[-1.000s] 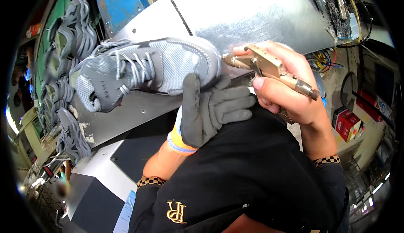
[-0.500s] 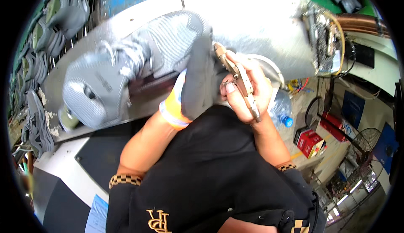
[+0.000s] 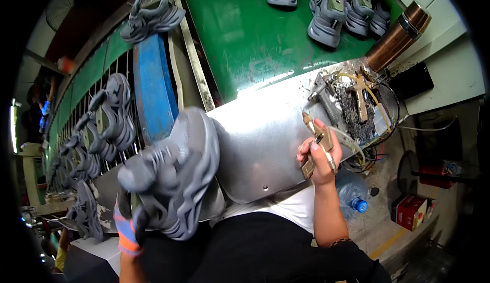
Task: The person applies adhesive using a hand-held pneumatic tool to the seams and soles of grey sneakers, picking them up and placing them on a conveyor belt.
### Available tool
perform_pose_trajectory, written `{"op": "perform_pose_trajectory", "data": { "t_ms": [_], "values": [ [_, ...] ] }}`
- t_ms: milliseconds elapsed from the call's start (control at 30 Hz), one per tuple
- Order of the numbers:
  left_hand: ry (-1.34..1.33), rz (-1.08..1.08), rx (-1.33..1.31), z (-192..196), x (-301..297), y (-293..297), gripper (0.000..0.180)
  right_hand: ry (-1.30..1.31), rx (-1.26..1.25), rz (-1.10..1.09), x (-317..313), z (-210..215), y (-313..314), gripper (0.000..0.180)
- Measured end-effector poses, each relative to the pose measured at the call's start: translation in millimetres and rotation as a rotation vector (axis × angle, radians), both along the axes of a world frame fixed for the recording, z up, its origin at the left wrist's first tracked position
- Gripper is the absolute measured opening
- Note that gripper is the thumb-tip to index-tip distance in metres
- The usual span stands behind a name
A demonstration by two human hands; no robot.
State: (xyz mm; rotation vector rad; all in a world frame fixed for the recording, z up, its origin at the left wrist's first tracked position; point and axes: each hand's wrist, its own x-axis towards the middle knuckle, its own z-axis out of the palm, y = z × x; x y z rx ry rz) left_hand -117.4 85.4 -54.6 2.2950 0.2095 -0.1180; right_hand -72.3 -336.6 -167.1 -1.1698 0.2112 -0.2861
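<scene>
grey shoe was gripped near its opening by the gloved left hand, its fingers partly hidden. from that grip the toe was pointed up and away, with the sole turned rightward. the brass gun was clasped in the bare right hand, over the metal plate, well apart from the shoe.

No text is legible; the pale markings on the red carton are too small to read.
</scene>
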Motion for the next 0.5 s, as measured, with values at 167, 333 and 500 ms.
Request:
{"op": "perform_pose_trajectory", "data": {
  "t_ms": [167,333,500],
  "values": [
    [0.01,0.216,-1.035,-45.2,195.9,-89.9,0.038,0.069,-0.007,-0.045,6.9,-2.0,10.5,0.061],
    [-0.475,-0.298,0.363,-89.7,481.5,-263.9,0.038,0.03,0.001,0.003,2.8,-6.2,11.0,0.066],
    [-0.483,-0.791,0.136,-38.9,536.0,-293.1,0.068,0.052,-0.162,-0.137,3.4,-0.8,9.2,0.067]
  ]
}}
